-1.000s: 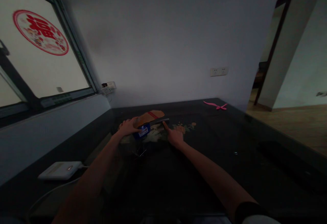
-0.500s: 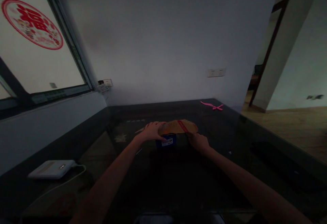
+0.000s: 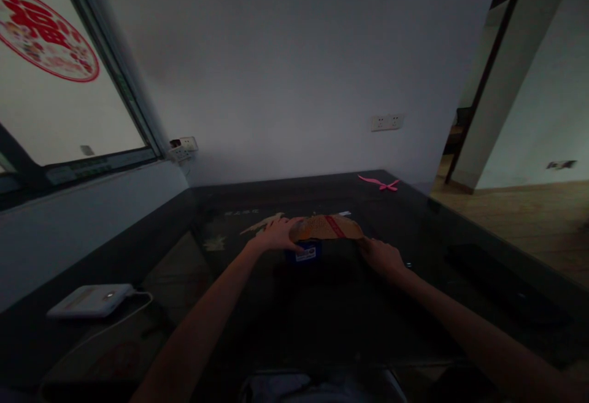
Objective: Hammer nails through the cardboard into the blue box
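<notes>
A tan, flat, long piece with rounded ends and a red band across it (image 3: 327,227) stretches between my hands above the dark table; it looks like an insole. My left hand (image 3: 276,235) is closed on its left end, the thumb below and the fingers on top. At the right end, my right hand (image 3: 383,257) pinches the edge. Just beneath the tan piece stands a small blue box (image 3: 305,253) with a white label, close to my left thumb. I cannot tell whether that thumb touches the box.
A white power bank (image 3: 92,302) with a cable lies at the left of the dark table (image 3: 322,317). Pink ribbon-like strips (image 3: 384,186) lie at the far right corner. A long black object (image 3: 506,283) rests on the right. Pale pieces (image 3: 264,225) lie behind my left hand.
My right hand has moved right and now holds the far right tip of the tan piece. The tan piece has shifted slightly right. The whole view has tilted a little.
</notes>
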Demonstrator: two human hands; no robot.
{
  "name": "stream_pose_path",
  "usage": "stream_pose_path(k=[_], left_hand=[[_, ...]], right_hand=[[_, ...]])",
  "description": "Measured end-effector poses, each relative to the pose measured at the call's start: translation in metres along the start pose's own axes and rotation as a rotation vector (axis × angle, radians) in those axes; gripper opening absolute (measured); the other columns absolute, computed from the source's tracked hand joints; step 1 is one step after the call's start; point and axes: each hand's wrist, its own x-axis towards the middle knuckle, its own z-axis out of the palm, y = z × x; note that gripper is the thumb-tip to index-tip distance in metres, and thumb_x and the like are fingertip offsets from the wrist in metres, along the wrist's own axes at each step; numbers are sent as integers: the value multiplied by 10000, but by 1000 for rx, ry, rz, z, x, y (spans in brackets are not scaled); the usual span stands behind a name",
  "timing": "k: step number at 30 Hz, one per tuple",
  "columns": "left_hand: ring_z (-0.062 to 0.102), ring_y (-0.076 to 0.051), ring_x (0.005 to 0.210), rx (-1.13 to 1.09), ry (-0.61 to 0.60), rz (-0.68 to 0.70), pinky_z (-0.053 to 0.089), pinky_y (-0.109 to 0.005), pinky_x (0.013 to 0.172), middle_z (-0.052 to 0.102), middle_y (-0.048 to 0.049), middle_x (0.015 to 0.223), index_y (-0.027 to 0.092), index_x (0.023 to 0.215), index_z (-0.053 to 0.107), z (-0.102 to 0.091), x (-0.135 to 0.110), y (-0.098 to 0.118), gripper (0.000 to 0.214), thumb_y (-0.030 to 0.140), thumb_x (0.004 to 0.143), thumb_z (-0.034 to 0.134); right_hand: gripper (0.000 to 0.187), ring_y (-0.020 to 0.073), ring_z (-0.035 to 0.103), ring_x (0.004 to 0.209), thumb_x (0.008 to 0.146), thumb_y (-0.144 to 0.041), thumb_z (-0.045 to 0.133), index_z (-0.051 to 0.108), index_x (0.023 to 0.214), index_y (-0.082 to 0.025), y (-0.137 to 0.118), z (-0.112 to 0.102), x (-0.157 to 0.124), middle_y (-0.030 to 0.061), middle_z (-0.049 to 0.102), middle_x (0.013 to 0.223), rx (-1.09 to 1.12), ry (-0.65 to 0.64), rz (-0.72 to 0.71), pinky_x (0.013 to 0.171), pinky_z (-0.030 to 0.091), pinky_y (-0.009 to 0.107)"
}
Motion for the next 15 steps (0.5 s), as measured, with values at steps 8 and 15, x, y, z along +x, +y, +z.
stream_pose_path(k=[8,15], left_hand=[[377,-364,1230,-16,7,-11,275,-503,998,449,-113,1341,299,1393,249,-4,-2,7,975,628,570,656],[209,-375,1332,12,120,-102,169,-590,1025,250,-126,1468,309,1401,229,-31,-21,17,899,683,651,556]], right_hand=[[430,285,655,827,913,-324,292,428,1320,-304,-6,-6,-19,129,661,967,-34,-61,-15,647,464,360],[456,300,654,849,924,-314,234,427,1337,-301,-2,-2,-34,145,657,975,-44,-71,11,661,477,397]])
